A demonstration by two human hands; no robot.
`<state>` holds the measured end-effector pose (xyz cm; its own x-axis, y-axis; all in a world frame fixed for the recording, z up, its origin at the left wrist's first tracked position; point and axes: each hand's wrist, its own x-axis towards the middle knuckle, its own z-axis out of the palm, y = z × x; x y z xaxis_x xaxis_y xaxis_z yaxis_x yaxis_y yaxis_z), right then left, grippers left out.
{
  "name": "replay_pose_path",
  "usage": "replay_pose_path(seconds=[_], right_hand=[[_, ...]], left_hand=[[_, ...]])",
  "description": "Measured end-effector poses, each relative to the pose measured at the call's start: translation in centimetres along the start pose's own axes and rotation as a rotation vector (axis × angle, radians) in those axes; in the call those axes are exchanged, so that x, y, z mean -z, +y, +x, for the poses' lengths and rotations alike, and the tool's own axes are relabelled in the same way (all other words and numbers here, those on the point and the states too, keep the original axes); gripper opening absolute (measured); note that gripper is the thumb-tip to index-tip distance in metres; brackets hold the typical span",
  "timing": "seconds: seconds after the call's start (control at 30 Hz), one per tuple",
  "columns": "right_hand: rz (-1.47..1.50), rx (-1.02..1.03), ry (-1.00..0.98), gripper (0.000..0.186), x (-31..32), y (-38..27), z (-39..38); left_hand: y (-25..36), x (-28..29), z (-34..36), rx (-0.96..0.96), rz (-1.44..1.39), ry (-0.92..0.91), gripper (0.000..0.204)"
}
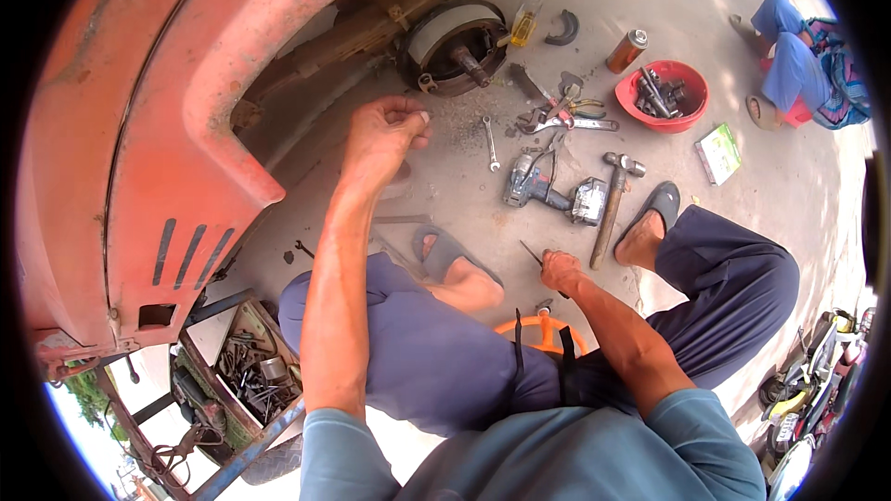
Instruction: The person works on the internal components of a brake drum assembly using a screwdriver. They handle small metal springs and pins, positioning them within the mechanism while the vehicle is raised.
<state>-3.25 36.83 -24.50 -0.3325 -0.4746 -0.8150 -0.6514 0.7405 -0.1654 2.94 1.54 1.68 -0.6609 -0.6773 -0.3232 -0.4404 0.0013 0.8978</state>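
My left hand (385, 136) is raised beside the red vehicle body, its fingers curled in and the thumb close to them. Whatever it may hold is hidden. Just beyond it is a brake drum assembly (429, 48) with a stub axle (469, 65) sticking out. My right hand (562, 273) is closed around a thin metal rod (530, 251), whose tip points up and left; its other end is hidden by the fingers. On the ground between and ahead of my hands lie a combination wrench (490, 145), a cordless drill (543, 187) and a hammer (614, 199).
Farther off are an adjustable wrench (580, 123), a bottle of yellow liquid (525, 23), a can (627, 51) and a red bowl (694, 116) of metal parts. A toolbox (227, 339) stands at lower left. Another person (798, 70) sits at upper right.
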Motion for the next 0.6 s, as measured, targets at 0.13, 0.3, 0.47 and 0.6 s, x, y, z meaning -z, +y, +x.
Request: replay_pose_path(seconds=[0.13,0.3,0.47,0.6], right_hand=[[0.000,0.036,-0.014,0.036,-0.2,-0.4,0.5],[0.231,0.193,0.142,0.034,2.6,-2.8,0.4],[0.749,0.379,0.337,0.034,9.7,-6.7,-1.6],[1.215,0.480,0.425,0.035,15.0,-9.8,-3.7]], left_hand=[[-0.2,0.0,0.1,-0.025,-0.024,0.033,0.017],[0.2,-0.2,0.1,-0.061,-0.073,0.101,0.016],[-0.4,-1.2,1.2,-0.092,-0.160,0.225,0.016],[0.0,-1.8,1.5,-0.093,-0.171,0.274,0.014]])
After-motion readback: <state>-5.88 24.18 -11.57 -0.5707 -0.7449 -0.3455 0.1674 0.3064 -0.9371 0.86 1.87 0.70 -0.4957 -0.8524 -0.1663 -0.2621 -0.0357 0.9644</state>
